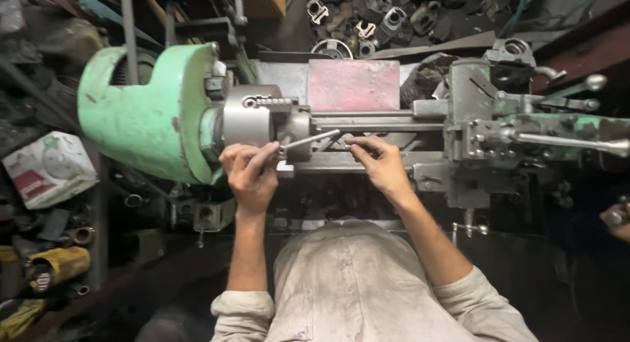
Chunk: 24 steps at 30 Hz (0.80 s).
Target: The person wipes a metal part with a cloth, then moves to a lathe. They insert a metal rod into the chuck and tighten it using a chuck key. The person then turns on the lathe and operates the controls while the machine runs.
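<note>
Centre of the frame: a green-painted metal lathe lies across the view, its grey steel chuck just right of the green headstock; a thin silver metal rod, seemingly a chuck key or bar, slants from the chuck's lower right edge toward mid-frame.

Left hand, below the chuck: fingers curled, thumb and forefinger pinched on the lower end of the rod where it meets the chuck; the other fingers are folded in and rest against the chuck's face.

Right hand, right of centre: half closed, fingertips pressed lightly together on or just over the dark lathe bed near the rod's far end; whether it actually grips the rod I cannot tell, as the fingers hide the contact.

Judged from the pose: the work at the chuck goes best with the rod seated square in its socket before force goes on; the steadying hand should stay off the jaws, the wrist low, the pull smooth rather than jerked; the spindle should be at rest.

Around it: a worn red rectangular metal plate behind the bed; the grey carriage with long steel handles at right; a white and red cardboard box at left; a yellow cylindrical tool at lower left; another person's hand at the right edge.
</note>
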### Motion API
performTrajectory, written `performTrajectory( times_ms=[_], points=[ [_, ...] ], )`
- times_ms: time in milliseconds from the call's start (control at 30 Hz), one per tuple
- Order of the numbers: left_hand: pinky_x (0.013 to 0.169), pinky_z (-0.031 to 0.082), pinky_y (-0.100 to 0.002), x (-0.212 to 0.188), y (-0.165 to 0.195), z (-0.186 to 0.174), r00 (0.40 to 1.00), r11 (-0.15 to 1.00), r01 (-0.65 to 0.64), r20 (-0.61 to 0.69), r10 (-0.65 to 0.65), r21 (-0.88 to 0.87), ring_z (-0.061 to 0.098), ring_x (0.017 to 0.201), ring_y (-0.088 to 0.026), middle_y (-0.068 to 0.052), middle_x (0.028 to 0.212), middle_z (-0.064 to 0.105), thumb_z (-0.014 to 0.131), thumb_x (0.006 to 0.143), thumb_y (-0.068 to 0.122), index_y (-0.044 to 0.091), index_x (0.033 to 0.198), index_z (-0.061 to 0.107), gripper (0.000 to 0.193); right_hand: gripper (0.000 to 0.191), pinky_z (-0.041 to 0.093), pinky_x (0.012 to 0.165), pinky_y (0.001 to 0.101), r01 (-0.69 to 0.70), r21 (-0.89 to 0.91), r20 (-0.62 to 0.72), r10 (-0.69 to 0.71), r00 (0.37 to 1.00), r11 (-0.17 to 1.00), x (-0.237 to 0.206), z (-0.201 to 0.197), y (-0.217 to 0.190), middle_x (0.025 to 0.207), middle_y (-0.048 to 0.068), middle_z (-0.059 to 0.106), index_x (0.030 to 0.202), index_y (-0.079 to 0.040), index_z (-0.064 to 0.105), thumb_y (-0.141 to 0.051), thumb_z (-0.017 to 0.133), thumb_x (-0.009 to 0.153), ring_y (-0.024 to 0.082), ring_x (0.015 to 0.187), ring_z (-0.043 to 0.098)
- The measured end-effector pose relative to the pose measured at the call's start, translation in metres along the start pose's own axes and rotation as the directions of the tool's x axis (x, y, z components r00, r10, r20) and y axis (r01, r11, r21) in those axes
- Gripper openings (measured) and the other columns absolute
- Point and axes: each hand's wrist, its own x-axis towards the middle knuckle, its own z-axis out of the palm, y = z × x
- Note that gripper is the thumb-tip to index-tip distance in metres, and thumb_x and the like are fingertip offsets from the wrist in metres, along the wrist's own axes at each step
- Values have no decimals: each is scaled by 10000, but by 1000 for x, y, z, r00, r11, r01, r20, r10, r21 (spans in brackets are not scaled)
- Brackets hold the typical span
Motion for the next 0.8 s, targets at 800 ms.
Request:
performTrajectory(
  times_ms=[800],
  points=[
    [1010,360,-391,15,13,-5,994,999,23,108,-19,-34,558,957,-199,12,978,647,764,826,167,162,1137,784,312,192,587,792,256,-98,128,200,71,977,987,55,28,-21,941,54,774,1059,2,756,-67,784,882,105,860,720]
  ],
)
